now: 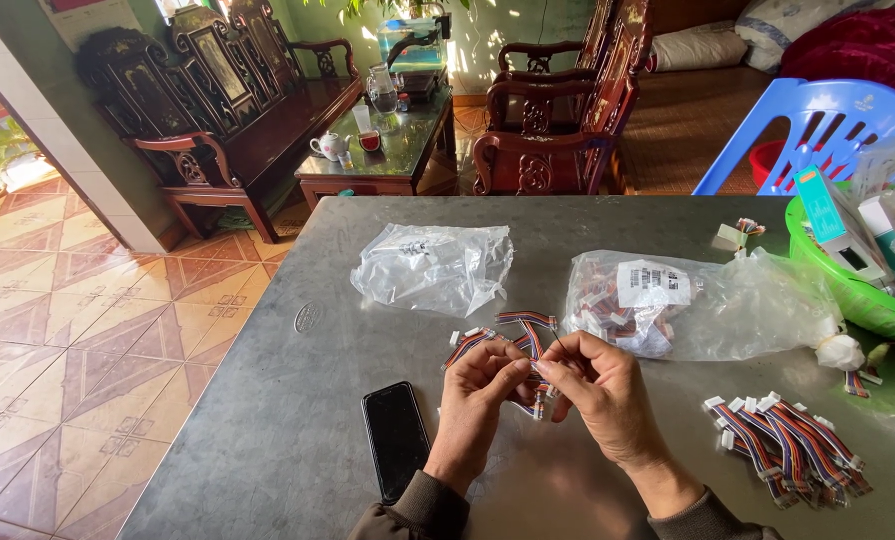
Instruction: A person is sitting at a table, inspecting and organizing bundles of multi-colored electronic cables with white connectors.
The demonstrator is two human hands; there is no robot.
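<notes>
Grey metal covers the table [298, 440], which stands on a patterned tile floor with carved dark wooden chairs beyond it. Both hands meet above the table's near middle, and everything else is placed from them. The left hand [476, 400] has its fingers curled close, thumb and forefinger pinched on one end of a short multicoloured ribbon cable [538, 398]. The right hand [603, 392] is likewise nearly closed, its fingertips pinching the same cable from the other side, so the two hands touch at the tips. Both wrists rise from the near edge, palms turned inward toward each other, sleeves just showing at the bottom.

Just beyond the hands lies a small loose bunch of similar cables [508, 335]. Farther beyond and to the left is a clear plastic bag [433, 268]; beyond and to the right, a larger clear bag with a white label [688, 300] holds more cables. A finished-looking pile of cables [793, 445] lies to the right of the hands. A black phone [396, 438] lies face up just left of the left wrist. A green basket [858, 295] sits at the far right.
</notes>
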